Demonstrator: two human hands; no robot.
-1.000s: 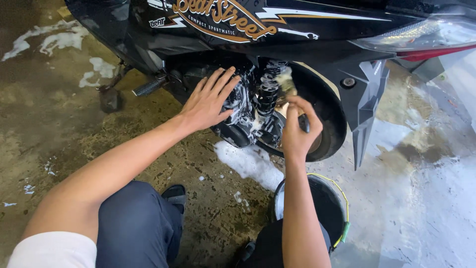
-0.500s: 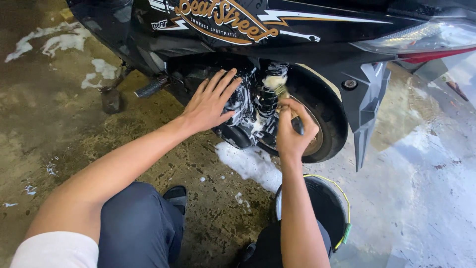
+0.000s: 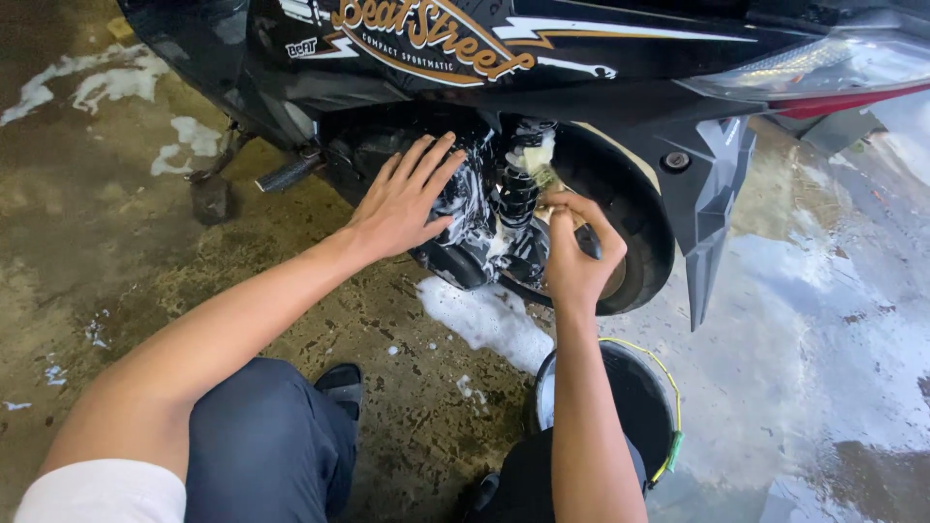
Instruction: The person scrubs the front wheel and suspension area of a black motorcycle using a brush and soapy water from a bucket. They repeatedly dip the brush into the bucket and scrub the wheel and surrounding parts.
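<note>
A: Largest item?
B: One black scooter (image 3: 542, 58), rear half in view, standing on wet concrete floor (image 3: 116, 281). Gold and white lettering on the side panel; tail light (image 3: 833, 73) clear over red, at the upper right.

A: Next down?
B: Rear wheel (image 3: 635, 242), black tyre, partly hidden behind the right hand. Black mudguard flap (image 3: 712, 203) hangs just beside it, to the right. Engine casing (image 3: 465, 232), black, streaked with white suds, sits left of the wheel.

A: And on the ground?
B: One black bucket (image 3: 644, 407) with a yellow-green rim, low in the frame, beside the right forearm. A patch of foam (image 3: 489, 320) lies on the floor under the engine casing; more foam marks at the upper left. A dark shoe (image 3: 341, 381) near the knee.

A: Smaller parts?
B: Rear shock spring (image 3: 518, 189), black coil, soapy, upright between casing and wheel. A footpeg (image 3: 288, 174) sticks out to the left.

A: The hands?
B: Left hand (image 3: 402, 199), flat and spread, fingers apart, palm resting on the soapy casing; it grips nothing. Right hand (image 3: 572, 252), clenched around a brush handle.

A: The brush itself?
B: One small brush (image 3: 540, 160), pale sudsy bristles pointing up, pressed to the upper part of the shock spring, just under the body panel.
</note>
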